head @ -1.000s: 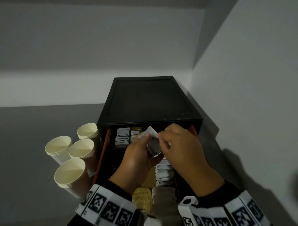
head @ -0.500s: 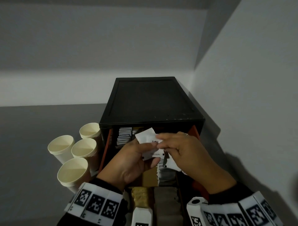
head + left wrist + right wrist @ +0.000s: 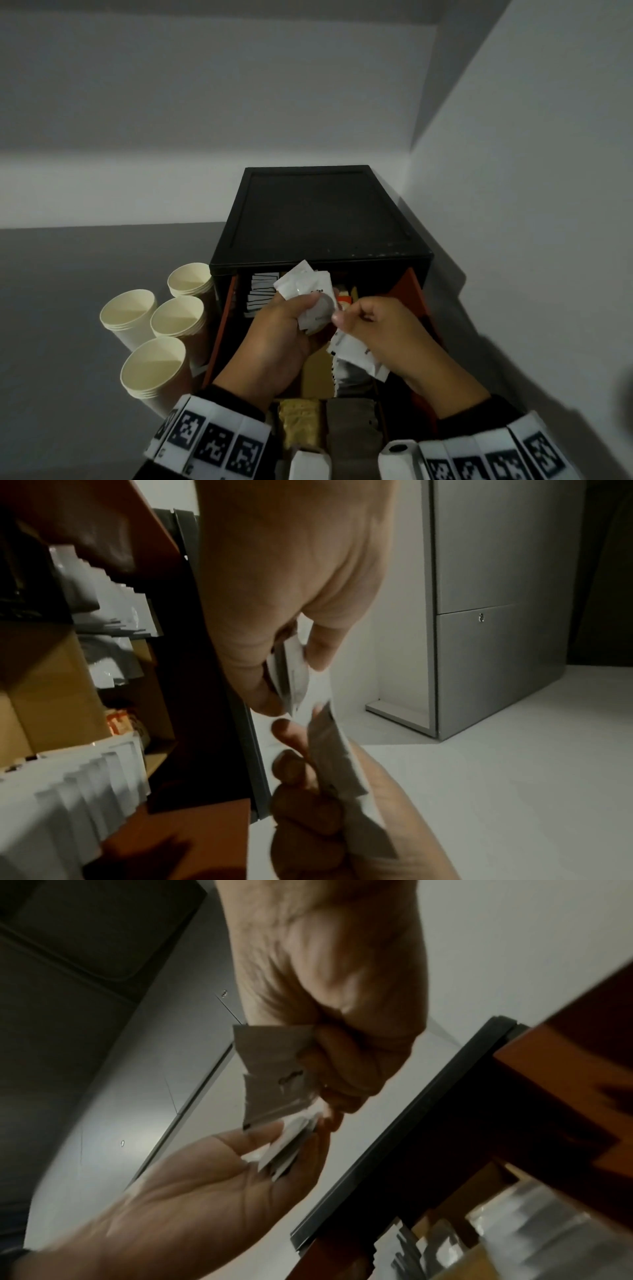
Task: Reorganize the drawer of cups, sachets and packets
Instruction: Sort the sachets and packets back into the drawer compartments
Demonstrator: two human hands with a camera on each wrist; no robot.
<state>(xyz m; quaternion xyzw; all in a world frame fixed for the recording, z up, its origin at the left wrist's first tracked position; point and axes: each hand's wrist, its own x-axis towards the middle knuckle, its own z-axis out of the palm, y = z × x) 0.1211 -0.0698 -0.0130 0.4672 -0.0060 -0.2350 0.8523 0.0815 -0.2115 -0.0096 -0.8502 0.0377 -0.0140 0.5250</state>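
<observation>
Seen from the head camera, the left hand (image 3: 274,346) gripped a fan of small white paper sachets (image 3: 310,291) above the open orange-sided drawer (image 3: 409,284). The right hand (image 3: 387,337) pinched another white sachet (image 3: 356,354) alongside. From the left wrist, fingers (image 3: 291,767) curled round the sachets. From the right wrist, the right hand's fingers pinched a sachet.

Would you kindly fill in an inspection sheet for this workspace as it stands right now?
Surface: grey counter, dimly lit, set in a corner.
Job's things: black drawer unit with its drawer pulled open; rows of white sachets stand inside, brown packets at the near end; four stacks of paper cups stand on the counter to the left of the unit.
Clutter: nothing seen.
Grippers: left hand grips a bundle of white sachets; right hand holds more sachets just beside it.
Cables: nothing seen.
Surroundings: pale walls; grey cabinet in the left wrist view.
</observation>
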